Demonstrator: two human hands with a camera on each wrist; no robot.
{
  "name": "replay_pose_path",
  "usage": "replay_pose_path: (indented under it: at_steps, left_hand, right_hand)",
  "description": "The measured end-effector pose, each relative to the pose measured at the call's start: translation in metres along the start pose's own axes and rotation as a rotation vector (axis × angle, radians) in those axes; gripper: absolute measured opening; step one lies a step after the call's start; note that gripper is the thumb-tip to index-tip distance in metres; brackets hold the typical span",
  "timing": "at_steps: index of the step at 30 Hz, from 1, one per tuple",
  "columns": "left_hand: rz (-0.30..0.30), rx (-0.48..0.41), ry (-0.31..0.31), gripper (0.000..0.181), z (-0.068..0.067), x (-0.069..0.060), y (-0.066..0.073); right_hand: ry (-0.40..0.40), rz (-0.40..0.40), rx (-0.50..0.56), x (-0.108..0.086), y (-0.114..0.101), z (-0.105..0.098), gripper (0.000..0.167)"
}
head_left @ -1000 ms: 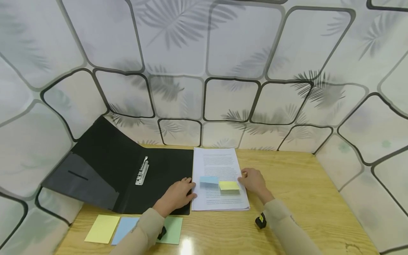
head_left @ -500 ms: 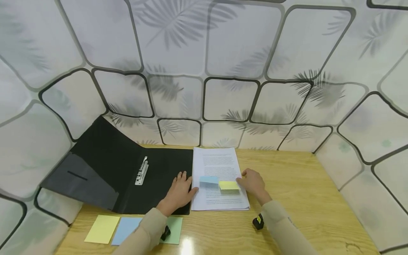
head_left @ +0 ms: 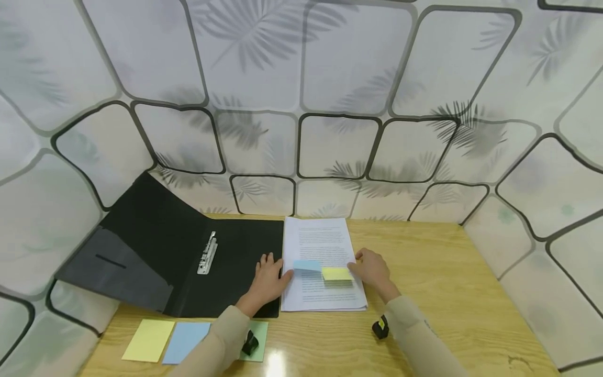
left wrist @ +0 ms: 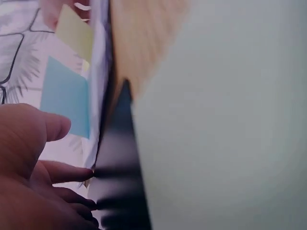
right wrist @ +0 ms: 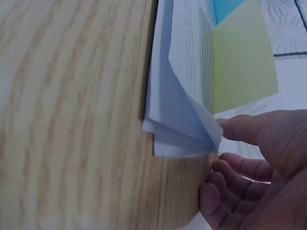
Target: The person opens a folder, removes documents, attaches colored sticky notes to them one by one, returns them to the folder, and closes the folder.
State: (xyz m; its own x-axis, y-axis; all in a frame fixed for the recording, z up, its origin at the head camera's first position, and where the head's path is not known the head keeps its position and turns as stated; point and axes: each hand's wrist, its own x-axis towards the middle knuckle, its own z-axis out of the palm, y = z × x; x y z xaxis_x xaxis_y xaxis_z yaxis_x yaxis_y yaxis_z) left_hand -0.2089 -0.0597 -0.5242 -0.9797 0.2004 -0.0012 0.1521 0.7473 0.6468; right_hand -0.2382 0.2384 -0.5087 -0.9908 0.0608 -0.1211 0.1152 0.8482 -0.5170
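Note:
A stack of printed paper sheets (head_left: 325, 241) lies on the table against the right edge of an open black binder (head_left: 245, 246). A blue sticky note (head_left: 307, 265) and a yellow sticky note (head_left: 337, 274) stick up from the top page. My left hand (head_left: 266, 280) rests on the binder with fingers extended, its thumb over the sheets' left edge. Pinched between thumb and forefinger of my right hand (head_left: 372, 269) is the right edge of the sheets. The right wrist view shows the edge of the sheets (right wrist: 192, 120) bent and fanned at my right thumb (right wrist: 240, 128).
Yellow (head_left: 148, 340), blue (head_left: 186, 341) and green (head_left: 259, 335) sticky pads lie along the table's front left. The binder's cover (head_left: 136, 246) leans up at the left, beside its metal clip (head_left: 207, 255). Patterned fabric walls (head_left: 339, 146) enclose the wooden table (head_left: 414, 246).
My left hand has shifted from the sheets' left edge slightly leftward, its fingers now spread and pointing away over the binder. My right hand stays at the right edge, its thumb slightly further in.

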Motion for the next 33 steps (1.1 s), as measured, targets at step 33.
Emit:
replay_pose_path:
  at_steps: [33]
  left_hand:
    - [-0.405, -0.923, 0.008, 0.048, 0.000, 0.017, -0.003]
  right_hand:
    - [-0.037, -0.078, 0.115, 0.000, 0.007, -0.010, 0.041]
